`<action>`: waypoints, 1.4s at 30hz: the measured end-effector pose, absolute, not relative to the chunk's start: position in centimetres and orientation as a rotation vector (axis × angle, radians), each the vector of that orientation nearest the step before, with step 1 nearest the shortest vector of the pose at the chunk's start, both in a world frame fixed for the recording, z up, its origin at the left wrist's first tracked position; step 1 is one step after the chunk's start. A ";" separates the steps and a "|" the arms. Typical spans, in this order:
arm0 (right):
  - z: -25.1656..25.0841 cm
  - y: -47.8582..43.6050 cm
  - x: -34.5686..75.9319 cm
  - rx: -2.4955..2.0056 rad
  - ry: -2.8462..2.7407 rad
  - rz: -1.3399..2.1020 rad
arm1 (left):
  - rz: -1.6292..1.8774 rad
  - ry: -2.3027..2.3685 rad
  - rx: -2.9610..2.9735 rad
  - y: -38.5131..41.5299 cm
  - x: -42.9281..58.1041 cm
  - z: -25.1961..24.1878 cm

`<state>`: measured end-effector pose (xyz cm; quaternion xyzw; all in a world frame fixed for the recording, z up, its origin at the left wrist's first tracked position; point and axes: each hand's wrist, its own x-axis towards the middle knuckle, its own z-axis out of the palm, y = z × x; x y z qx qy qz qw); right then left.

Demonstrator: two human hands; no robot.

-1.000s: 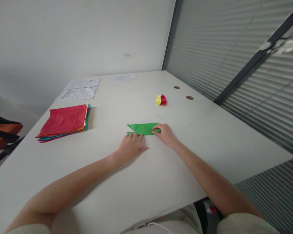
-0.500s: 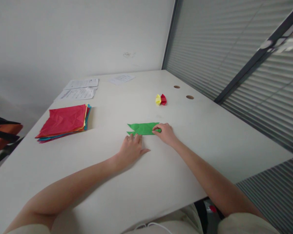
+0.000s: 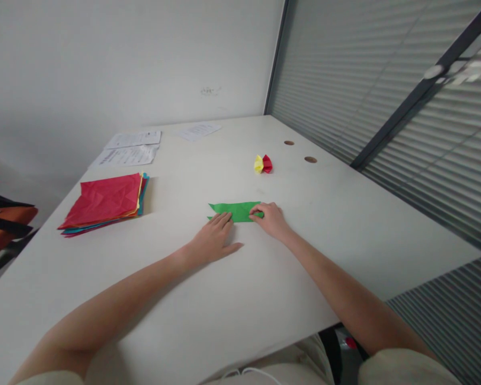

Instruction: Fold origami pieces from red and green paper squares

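Note:
A folded strip of green paper point(image 3: 239, 211) lies flat on the white table, its left end split into two points. My left hand point(image 3: 214, 235) rests with its fingertips on the lower left part of the strip, fingers stretched out and thumb apart. At the strip's right end, my right hand point(image 3: 269, 218) pinches the green paper between thumb and fingers. Beyond the strip sits a small fan-folded piece, yellow and red point(image 3: 263, 164), pinched at its middle.
A stack of coloured paper with a red sheet on top point(image 3: 108, 200) lies on the left. Printed sheets point(image 3: 128, 155) are at the far left, another point(image 3: 200, 131) near the wall. Two round holes point(image 3: 310, 159) pierce the table point(image 3: 176, 321) at right, beside the blinds.
My left hand has moved slightly up and left, its fingers now straighter and lying over the strip's lower left part. My right hand keeps its pinch at the right end.

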<state>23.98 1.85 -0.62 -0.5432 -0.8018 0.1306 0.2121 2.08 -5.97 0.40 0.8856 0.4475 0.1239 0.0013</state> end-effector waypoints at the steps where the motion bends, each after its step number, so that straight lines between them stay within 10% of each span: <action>1: -0.6 1.8 24.0 -1.512 -2.224 0.362 | 0.399 1.407 2.764 -6.0 2.0 0.4; 42: -0.7 1.5 23.8 -1.537 -2.212 0.299 | 0.553 1.433 2.733 -6.0 2.2 1.4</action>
